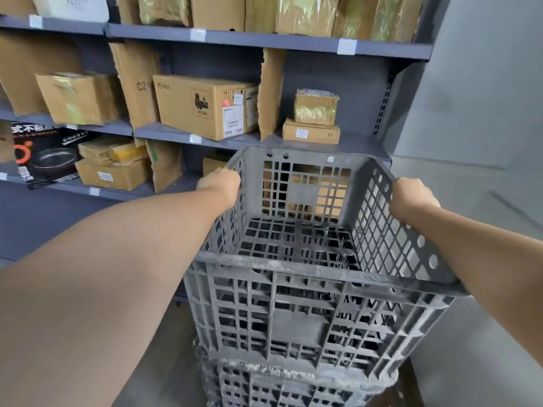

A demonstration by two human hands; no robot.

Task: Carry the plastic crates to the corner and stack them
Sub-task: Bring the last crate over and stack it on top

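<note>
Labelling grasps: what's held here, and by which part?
The top grey plastic crate, by its upper rim: left hand grips the left side rim, right hand the right side rim. It sits above another crate.

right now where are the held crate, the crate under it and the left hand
held crate (302, 324), head view, on its near slatted wall
crate under it (282, 389), head view, on its near wall below the dusty rim
left hand (220, 183), head view, on the back of the hand gripping the held crate's left rim

You faced grey metal shelving (293, 44) stacked with cardboard boxes (205, 105) (one black printed carton (48, 154) lower left), beside a grey wall (476, 83).
</note>
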